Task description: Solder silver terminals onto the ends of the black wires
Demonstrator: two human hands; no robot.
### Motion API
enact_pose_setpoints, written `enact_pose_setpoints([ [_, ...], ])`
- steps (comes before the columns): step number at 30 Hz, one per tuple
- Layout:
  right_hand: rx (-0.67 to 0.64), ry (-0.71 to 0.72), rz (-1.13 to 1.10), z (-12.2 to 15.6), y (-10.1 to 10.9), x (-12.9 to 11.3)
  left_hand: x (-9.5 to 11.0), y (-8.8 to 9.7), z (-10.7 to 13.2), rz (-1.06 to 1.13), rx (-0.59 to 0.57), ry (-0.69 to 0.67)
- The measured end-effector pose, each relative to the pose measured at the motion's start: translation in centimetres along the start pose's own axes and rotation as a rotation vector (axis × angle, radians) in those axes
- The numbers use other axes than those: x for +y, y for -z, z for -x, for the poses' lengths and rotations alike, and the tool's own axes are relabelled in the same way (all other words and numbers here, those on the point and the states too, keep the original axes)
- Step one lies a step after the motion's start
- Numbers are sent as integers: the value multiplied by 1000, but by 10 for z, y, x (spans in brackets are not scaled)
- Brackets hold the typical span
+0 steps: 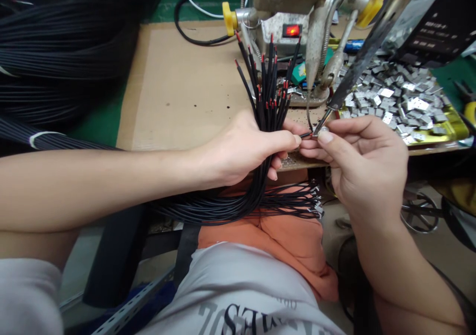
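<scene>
The small metal connector is at the tip of the soldering iron; contact cannot be confirmed. My right hand pinches the connector between thumb and fingers. My left hand, left of the iron, is closed around the black cable bundle, its thumb and fingers pinching one red-ended cable directed at the iron's tip. Right of the iron, a yellow tray contains loose metal pieces. Left of the iron, a red switch is lit above the surface.
</scene>
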State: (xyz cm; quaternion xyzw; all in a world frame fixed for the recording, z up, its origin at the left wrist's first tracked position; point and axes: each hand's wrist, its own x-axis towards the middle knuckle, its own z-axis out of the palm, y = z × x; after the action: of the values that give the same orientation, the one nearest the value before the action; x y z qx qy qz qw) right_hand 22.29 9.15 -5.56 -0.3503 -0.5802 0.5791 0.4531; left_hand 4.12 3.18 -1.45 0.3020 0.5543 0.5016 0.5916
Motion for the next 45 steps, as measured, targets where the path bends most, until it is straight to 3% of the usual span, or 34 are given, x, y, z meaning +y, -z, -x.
enact_pose_setpoints([
  [21, 15, 35, 49, 1, 1, 4, 2, 1, 1, -47, -1, 3],
  [28, 32, 22, 40, 1, -2, 0, 3, 1, 3, -3, -34, 69],
  [45, 64, 92, 20, 1, -3, 4, -2, 5, 2, 46, -69, 30],
])
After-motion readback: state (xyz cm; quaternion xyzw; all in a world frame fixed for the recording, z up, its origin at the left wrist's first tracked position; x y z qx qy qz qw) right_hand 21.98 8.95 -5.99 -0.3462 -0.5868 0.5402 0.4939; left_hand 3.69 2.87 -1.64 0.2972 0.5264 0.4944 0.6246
